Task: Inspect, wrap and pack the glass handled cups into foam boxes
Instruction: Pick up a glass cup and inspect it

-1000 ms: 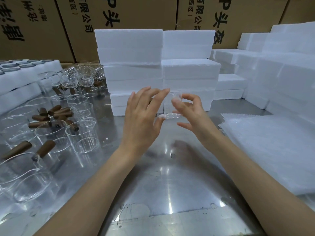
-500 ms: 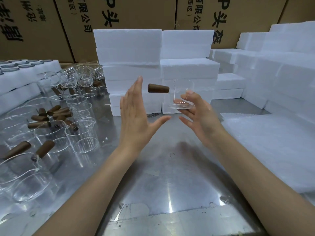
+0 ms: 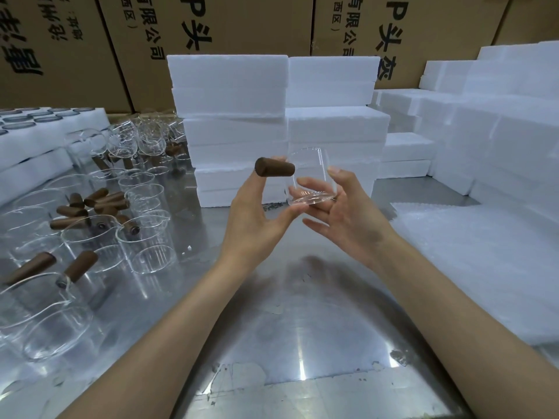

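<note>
1. Fingers of our right hand (image 3: 348,213) are spread and lightly curved, cradling the base and far side of the glass handled cup (image 3: 308,179); the thumb stands up beside its right wall.
2. Our left hand (image 3: 257,216) has its fingers nearly straight: the thumb tip touches the cup's bottom rim, and a fingertip sits behind the brown wooden handle (image 3: 274,167). We cannot tell whether that finger presses the handle.
3. We hold the cup in the air above the middle of the metal surface (image 3: 302,328), upright or slightly tilted, its handle pointing left.
4. Just beyond the cup stand two stacks of white foam boxes (image 3: 236,122), side by side.
5. On the left of the surface we see many more glass cups (image 3: 145,237) with brown handles, some near us, others crowded farther back.
6. A foam tray (image 3: 45,128) with round openings lies at the far left.
7. On the right lies a pile of white foam wrapping sheets (image 3: 472,261), with more foam blocks (image 3: 499,122) stacked behind it.
8. Cardboard cartons (image 3: 242,22) printed with black characters line the far wall.
</note>
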